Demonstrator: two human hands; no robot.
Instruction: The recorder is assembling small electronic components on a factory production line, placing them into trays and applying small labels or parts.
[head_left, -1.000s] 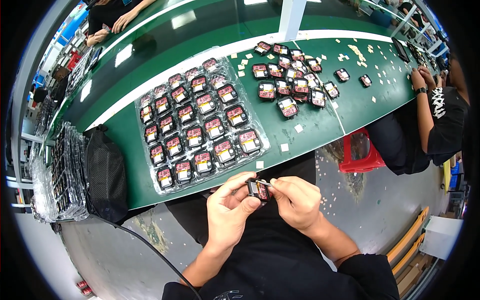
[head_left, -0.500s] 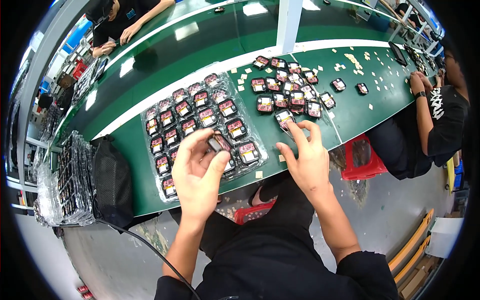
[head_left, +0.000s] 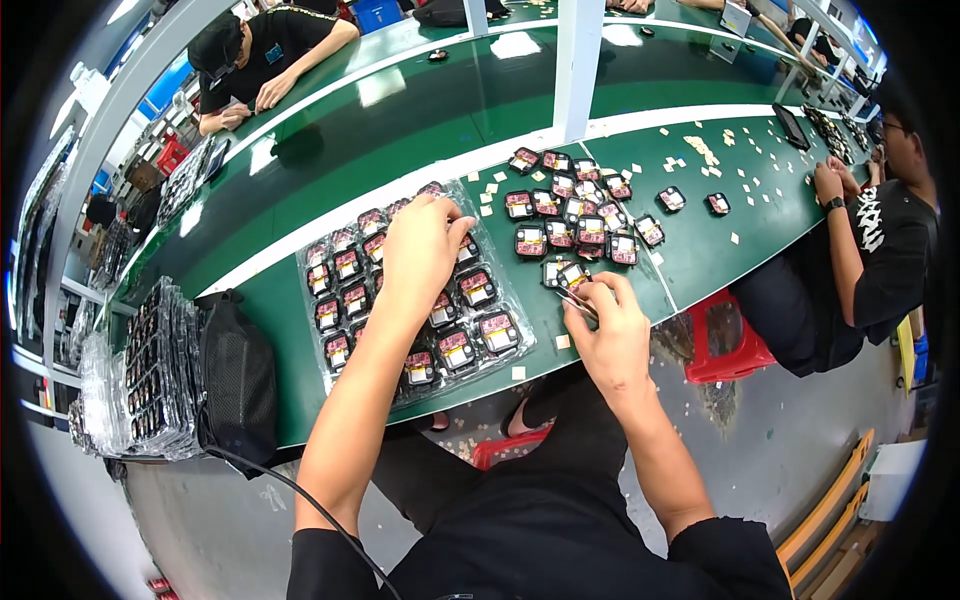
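My left hand (head_left: 422,245) is over the far part of a clear plastic tray (head_left: 520,350), which holds rows of small black cases with pink-and-white faces. Its fingers curl down out of sight, so whatever they hold is hidden. To the right, my right hand (head_left: 612,335) pinches a thin pair of tweezers (head_left: 578,304). The tweezers' tips reach a small black case (head_left: 571,275) at the near side of a loose heap. Several more of these cases (head_left: 591,231) lie overlapped in that heap, just beyond my right hand.
Small pale squares (head_left: 700,150) are scattered over the green table (head_left: 480,395). At the left stand a black mesh bag (head_left: 238,375) and stacked filled trays (head_left: 160,370). A white post (head_left: 575,80) rises behind the heap. Co-workers sit across and at the right, near a red stool (head_left: 720,345).
My left hand has moved forward from the tray's near side to its far part; the case it held is now out of sight. My right hand has closed in, bringing the tweezers to the heap's near cases.
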